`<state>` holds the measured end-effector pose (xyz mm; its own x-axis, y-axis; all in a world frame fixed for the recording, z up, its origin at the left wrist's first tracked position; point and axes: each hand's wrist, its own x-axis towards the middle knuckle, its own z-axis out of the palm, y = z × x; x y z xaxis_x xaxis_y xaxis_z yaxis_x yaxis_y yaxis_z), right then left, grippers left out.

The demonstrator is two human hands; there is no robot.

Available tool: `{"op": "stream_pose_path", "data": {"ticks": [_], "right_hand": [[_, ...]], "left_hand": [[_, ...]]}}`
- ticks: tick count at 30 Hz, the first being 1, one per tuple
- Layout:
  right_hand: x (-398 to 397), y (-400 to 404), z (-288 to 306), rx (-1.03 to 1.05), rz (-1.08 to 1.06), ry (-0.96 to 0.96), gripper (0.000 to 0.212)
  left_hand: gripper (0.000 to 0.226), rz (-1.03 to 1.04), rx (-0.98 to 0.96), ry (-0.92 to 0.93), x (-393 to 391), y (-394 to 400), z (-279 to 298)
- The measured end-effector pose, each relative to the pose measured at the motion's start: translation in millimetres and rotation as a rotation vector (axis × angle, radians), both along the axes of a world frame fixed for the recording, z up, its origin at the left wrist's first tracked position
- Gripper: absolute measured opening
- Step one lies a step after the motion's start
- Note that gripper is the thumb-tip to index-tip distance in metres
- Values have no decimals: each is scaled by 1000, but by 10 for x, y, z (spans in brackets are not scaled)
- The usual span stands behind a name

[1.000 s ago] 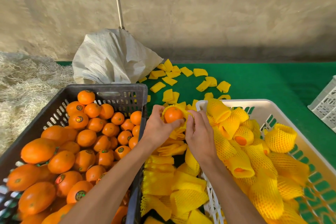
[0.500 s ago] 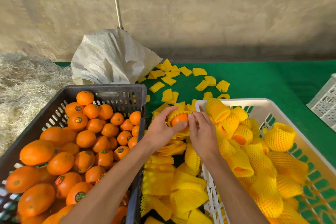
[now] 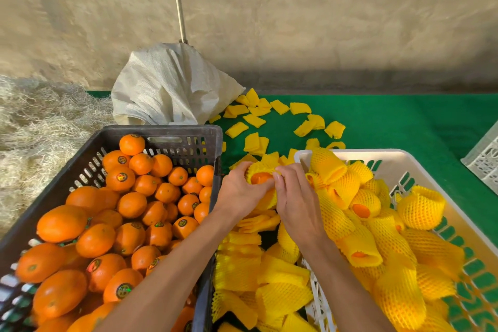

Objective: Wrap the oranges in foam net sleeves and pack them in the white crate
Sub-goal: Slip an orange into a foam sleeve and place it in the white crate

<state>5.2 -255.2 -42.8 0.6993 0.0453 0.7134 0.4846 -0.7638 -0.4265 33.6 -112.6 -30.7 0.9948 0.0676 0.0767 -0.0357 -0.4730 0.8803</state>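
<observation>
Green matting (image 3: 390, 127) holds scattered sleeves (image 3: 257, 120), sack (image 3: 172, 89), black crate (image 3: 161, 133).

The scene is brightly and evenly lit with warm, soft light and no harsh glare. Shadows are faint: a dim band runs along the foot of the wall (image 3: 323, 35) behind the green desk (image 3: 404, 127). Wide-angle distortion bends the edges. The oranges (image 3: 62, 226) at lower left look slightly smeared, and the straw (image 3: 32, 127) is soft.
</observation>
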Motion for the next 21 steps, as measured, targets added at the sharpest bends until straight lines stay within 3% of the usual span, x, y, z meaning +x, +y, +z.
{"op": "stream_pose_path", "data": {"ticks": [2, 5, 9, 12, 16, 18, 21], "right_hand": [[7, -30, -15, 70, -19, 77, 36], [1, -83, -70, 124, 2, 287, 57], [-18, -80, -112, 257, 60, 475, 85], [1, -93, -82, 262, -75, 402, 85], [37, -163, -25, 190, -292, 153, 74], [63, -260, 1, 69, -437, 33, 67], [96, -420, 40, -29, -650, 30, 66]], "left_hand": [[49, 3, -73, -11, 4, 0, 17], [55, -18, -175, 8, 22, 18, 32], [77, -88, -68, -111, -13, 0, -2], [83, -255, -4, -220, -39, -33, -33], [91, -506, 40, -233, -54, -77, -56], [88, -524, 164, -261, -81, -80, -51], [66, -371, 327, -387, -100, -27, -16]]}}
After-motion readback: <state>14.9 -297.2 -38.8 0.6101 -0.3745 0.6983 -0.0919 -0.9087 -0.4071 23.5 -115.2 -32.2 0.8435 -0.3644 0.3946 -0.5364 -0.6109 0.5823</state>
